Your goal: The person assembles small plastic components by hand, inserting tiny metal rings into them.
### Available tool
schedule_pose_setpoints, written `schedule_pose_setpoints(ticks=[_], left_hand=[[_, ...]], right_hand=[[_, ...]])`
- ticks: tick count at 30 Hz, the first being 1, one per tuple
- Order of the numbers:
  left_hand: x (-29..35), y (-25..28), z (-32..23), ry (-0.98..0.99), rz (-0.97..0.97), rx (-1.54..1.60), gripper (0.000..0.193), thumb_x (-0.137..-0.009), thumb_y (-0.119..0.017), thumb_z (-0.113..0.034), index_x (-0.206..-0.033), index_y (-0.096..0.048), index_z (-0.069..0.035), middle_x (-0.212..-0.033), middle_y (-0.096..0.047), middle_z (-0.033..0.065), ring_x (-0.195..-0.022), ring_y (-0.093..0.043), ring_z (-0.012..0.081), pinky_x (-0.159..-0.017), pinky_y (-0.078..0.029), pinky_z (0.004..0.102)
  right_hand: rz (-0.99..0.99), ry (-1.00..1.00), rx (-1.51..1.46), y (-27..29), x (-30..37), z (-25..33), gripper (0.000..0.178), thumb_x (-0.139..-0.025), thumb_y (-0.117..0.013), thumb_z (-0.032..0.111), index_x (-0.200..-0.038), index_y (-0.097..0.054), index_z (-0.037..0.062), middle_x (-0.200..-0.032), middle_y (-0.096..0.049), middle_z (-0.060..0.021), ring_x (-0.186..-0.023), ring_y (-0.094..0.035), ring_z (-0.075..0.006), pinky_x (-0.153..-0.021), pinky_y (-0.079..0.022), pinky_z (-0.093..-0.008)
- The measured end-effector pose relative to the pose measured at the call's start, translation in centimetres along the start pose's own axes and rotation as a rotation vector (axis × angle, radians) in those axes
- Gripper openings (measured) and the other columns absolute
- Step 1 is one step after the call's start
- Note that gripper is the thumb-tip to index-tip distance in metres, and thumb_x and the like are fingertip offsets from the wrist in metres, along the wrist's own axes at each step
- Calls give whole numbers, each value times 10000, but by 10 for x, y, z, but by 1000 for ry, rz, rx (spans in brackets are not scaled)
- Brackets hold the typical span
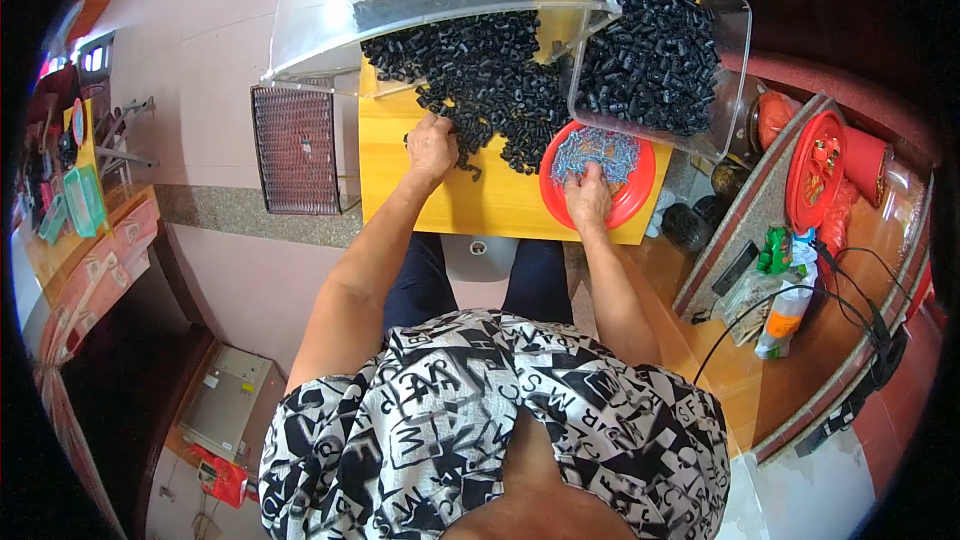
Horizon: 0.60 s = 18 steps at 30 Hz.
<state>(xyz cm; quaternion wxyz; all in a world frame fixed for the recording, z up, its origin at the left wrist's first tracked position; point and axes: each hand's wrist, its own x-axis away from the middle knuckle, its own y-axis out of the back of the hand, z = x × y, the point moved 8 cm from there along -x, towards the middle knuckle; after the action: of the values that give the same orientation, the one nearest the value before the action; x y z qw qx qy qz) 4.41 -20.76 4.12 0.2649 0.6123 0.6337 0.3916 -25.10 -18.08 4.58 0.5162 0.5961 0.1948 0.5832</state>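
My left hand (pixel 432 152) is over the yellow table, at the near edge of a heap of small black plastic parts (pixel 480 60). Its fingers are curled, and a small dark part (pixel 406 140) shows at their tips. On the right, a red bowl (pixel 646 185) holds a pile of thin silvery screws (pixel 595 152). My right hand (pixel 589 198) reaches over the bowl's near rim with its fingertips bent down into the screws. What those fingers pinch, if anything, is too small to make out. A few loose black parts (pixel 470 170) lie beside my left hand.
A clear plastic bin (pixel 735 80) full of black parts stands behind the bowl. Another clear bin (pixel 300 25) tilts over the heap. A dark woven rack (pixel 297 150) is left of the yellow table (pixel 390 205). A curved counter (pixel 780 380) with bags and cables lies right.
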Motion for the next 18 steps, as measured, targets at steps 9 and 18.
schedule_pose_setpoints(ticks=[9,18], left_hand=[[36,15,20,308,13,362,92,-648,-587,-30,-729,-557,2,-664,-539,144,-637,-535,289,-590,-429,363],[84,37,10,562,33,721,79,-703,-606,-11,-730,-533,2,-646,-523,6,-582,-481,94,-540,-402,227]], right_hand=[[-20,82,-53,-2,-7,2,243,-767,-527,206,-951,-472,56,-860,-566,-229,-793,-549,-393,-683,-415,-480],[-101,-11,-177,0,-6,-26,198,-713,-594,205,-800,-532,38,-713,-583,-195,-689,-565,-365,-631,-432,-430]])
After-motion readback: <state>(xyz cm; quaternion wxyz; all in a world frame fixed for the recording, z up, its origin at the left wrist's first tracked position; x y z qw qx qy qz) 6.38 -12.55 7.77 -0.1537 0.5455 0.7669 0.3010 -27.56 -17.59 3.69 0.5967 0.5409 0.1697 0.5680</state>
